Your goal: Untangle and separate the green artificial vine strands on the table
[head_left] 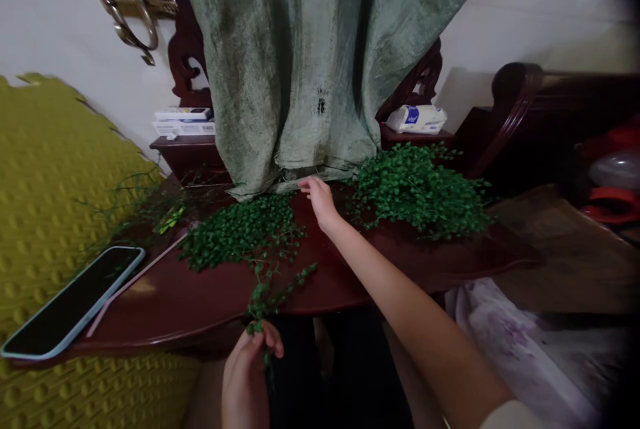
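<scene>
Low in the view, my left hand (250, 355) is closed around the lower end of a green sprig (260, 302) with small round bits along its thin stems. The sprig's tip points up and right over the table edge. My right hand (319, 201) is stretched out over the middle of the table, fingers loosely apart, with nothing visible in them. It is just in front of the bottom hem of a hanging green woven cloth (320, 69). Left of it lies a heap of small green bits (240, 232); to its right is a bushy pile of green sprigs (423, 192).
On the dark red table (200, 305), a phone (75, 302) and a thin pink stick (135, 282) lie at left, near thin bare stems (145, 209). Small boxes (184, 122) and a tissue pack (417, 119) sit behind. Brown cardboard (565, 255) is at right.
</scene>
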`<action>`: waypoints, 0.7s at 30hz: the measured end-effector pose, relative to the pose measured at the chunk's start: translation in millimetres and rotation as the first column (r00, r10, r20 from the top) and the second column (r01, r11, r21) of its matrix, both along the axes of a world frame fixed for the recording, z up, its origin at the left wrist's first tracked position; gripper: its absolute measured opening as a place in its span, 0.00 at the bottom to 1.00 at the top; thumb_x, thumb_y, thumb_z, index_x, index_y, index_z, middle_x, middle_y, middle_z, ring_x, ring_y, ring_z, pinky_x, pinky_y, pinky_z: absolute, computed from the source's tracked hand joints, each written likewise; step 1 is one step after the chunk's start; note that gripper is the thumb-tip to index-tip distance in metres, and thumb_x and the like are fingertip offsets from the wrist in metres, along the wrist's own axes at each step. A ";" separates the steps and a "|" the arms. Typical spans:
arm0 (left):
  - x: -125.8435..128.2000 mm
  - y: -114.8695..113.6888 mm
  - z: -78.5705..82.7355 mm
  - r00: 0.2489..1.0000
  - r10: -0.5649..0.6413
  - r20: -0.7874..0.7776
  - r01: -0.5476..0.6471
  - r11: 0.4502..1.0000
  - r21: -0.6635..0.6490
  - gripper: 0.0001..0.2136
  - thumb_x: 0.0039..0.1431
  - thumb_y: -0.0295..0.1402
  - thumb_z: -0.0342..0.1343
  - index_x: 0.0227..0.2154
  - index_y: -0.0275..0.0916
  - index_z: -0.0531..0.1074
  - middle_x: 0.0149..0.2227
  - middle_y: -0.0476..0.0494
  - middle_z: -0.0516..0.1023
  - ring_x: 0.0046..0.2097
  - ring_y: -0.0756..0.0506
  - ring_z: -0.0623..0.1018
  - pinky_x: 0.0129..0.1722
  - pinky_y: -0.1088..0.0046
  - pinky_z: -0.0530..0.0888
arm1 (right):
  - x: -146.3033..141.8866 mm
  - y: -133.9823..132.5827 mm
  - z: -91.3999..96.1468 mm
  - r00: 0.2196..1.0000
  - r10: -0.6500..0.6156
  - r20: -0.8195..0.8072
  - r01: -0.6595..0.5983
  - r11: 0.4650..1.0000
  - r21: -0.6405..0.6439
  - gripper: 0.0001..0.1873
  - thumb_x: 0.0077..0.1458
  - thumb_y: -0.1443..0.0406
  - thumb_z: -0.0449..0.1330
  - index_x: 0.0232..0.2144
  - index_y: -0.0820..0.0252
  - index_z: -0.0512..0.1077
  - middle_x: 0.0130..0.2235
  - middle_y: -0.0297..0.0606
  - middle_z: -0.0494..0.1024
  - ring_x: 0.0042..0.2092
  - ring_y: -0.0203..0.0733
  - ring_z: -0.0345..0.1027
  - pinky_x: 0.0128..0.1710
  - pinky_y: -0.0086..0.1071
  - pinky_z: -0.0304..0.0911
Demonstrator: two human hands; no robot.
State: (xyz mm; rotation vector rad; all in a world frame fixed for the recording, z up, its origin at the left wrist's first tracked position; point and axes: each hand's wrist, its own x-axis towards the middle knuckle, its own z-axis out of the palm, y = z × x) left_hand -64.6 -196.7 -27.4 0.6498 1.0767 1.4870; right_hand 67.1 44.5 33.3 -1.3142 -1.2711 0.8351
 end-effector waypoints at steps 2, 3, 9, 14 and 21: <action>3.0 0.7 1.7 1.000 0.008 -0.028 -0.008 1.000 -0.008 0.14 0.49 0.43 0.62 0.19 0.38 0.70 0.22 0.49 0.68 0.28 0.47 0.66 0.29 0.73 0.67 | 14.6 -21.7 3.5 0.998 0.058 -0.031 -0.057 0.998 0.040 0.14 0.58 0.63 0.46 0.29 0.60 0.69 0.38 0.39 0.78 0.41 0.39 0.73 0.42 0.30 0.65; 4.1 1.0 2.1 0.999 0.002 -0.040 -0.002 1.000 -0.010 0.14 0.49 0.43 0.62 0.19 0.38 0.70 0.23 0.49 0.68 0.28 0.48 0.66 0.29 0.74 0.67 | 21.3 -34.1 4.4 0.996 0.083 -0.041 -0.081 0.995 0.058 0.12 0.57 0.63 0.48 0.28 0.59 0.69 0.36 0.38 0.78 0.39 0.39 0.73 0.41 0.30 0.65; 9.1 2.9 -0.3 0.990 -0.058 -0.130 0.057 0.998 -0.007 0.13 0.52 0.41 0.60 0.21 0.38 0.72 0.24 0.48 0.71 0.30 0.47 0.68 0.32 0.74 0.68 | 51.4 -102.0 -0.1 0.976 0.210 -0.060 -0.201 0.971 0.129 0.09 0.54 0.62 0.54 0.26 0.59 0.71 0.30 0.35 0.77 0.32 0.37 0.71 0.36 0.31 0.66; 26.5 7.8 -2.0 0.957 -0.169 -0.237 0.165 0.986 -0.038 0.14 0.54 0.44 0.60 0.26 0.36 0.77 0.29 0.45 0.77 0.34 0.45 0.73 0.37 0.74 0.69 | 59.0 -129.8 1.6 0.959 0.265 -0.103 -0.255 0.962 0.100 0.10 0.55 0.61 0.55 0.27 0.59 0.72 0.31 0.35 0.76 0.30 0.36 0.70 0.33 0.30 0.66; 47.5 13.9 2.8 0.960 -0.170 -0.223 0.146 0.982 -0.118 0.19 0.46 0.50 0.65 0.30 0.37 0.81 0.30 0.43 0.80 0.33 0.45 0.76 0.37 0.73 0.72 | 63.7 -201.7 -8.5 0.994 0.020 -0.111 -0.001 0.985 0.170 0.10 0.60 0.61 0.54 0.32 0.58 0.72 0.38 0.40 0.74 0.36 0.39 0.70 0.33 0.29 0.67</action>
